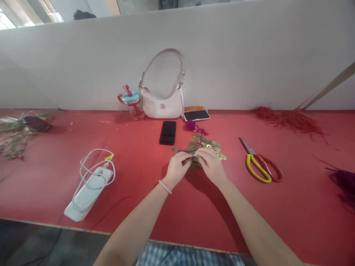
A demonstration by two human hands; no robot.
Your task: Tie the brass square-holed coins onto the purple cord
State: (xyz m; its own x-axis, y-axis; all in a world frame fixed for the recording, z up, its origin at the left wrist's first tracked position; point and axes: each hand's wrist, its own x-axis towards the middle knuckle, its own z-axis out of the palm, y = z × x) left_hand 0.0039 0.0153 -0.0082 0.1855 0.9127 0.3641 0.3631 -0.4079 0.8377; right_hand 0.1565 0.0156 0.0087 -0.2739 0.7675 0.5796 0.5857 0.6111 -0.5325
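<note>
Both hands meet over the red table (pixel 138 177), just in front of a pile of brass coins (pixel 208 144). My left hand (pixel 179 166), with a pink bead bracelet at the wrist, has its fingers pinched together on a dark red cord (pixel 185 150) by the coins. My right hand (pixel 212 164) is curled closed against it, fingertips pressed on the same coins and cord. A purple thread (pixel 200 130) runs from the pile back to a small purple ball (pixel 190 125). What lies under the fingers is hidden.
Scissors with yellow and red handles (pixel 260 166) lie right of the coins. A black phone (pixel 168 132), a second phone (pixel 196 115), a white handbag (pixel 162 103) and a cup (pixel 133 103) stand behind. A white power bank with cable (pixel 90 190) lies left. Red threads (pixel 288 119) lie far right.
</note>
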